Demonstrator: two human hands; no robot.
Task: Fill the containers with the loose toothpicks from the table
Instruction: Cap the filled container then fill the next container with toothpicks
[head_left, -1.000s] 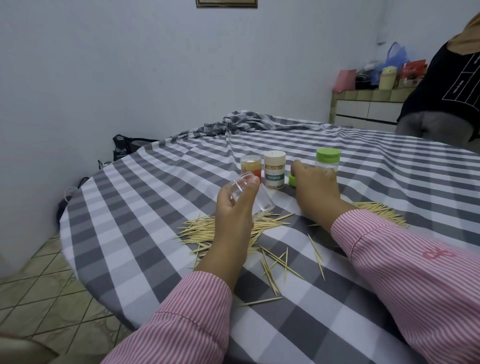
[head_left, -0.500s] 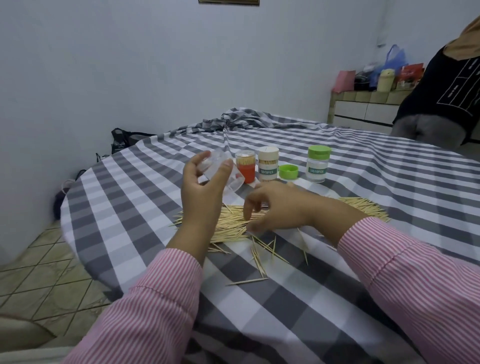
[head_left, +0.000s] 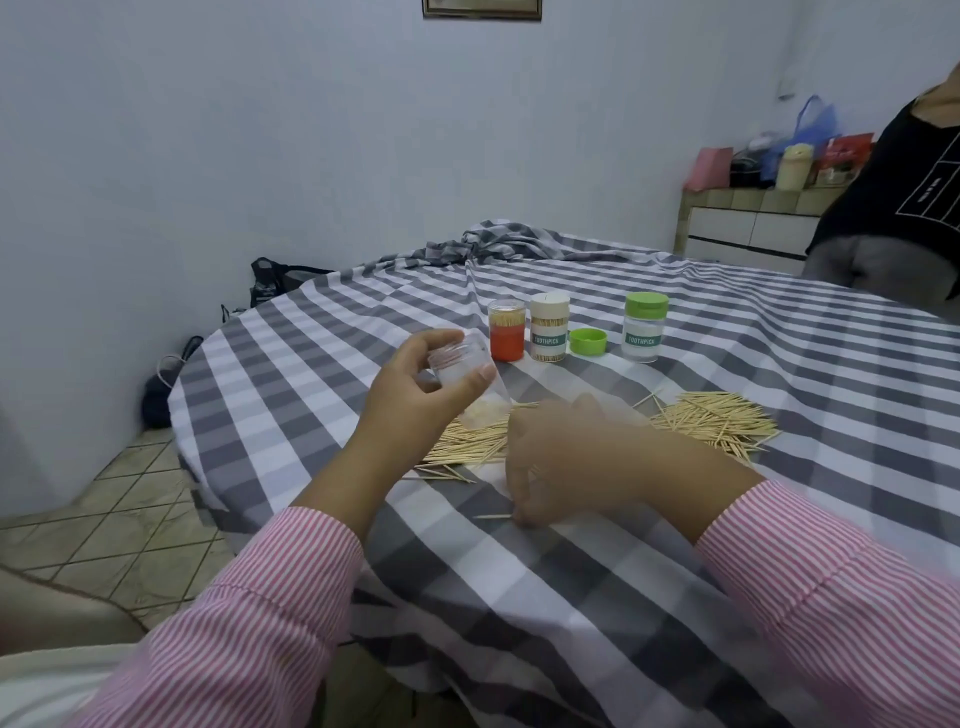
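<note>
- Holding a clear empty container tilted in the left hand, thumb and fingers wrapped round it, above the nearer pile of toothpicks.
- Reaching down with the right hand, blurred, fingertips pinched low against the cloth near a stray toothpick; cannot tell whether anything is gripped.
- Judged as early-to-middle in the job: an orange container and a white-capped container standing upright and apparently full of picks.
- Capped with green, a third container looking empty or nearly so; contents hard to read.
- Lying just beside the white-capped one, a loose green lid, probably belonging to the held container.
- Left to gather: the nearer pile, a second pile well to the right, plus scattered strays.
- Covering the round table, a grey-and-white checked cloth, rumpled at the far edge; soft, so picks likely sink slightly into folds.
- Around it: pale bare walls, tiled floor, a dark bag against the wall, a cluttered tiled counter at the far right, and another person standing partly in view.
</note>
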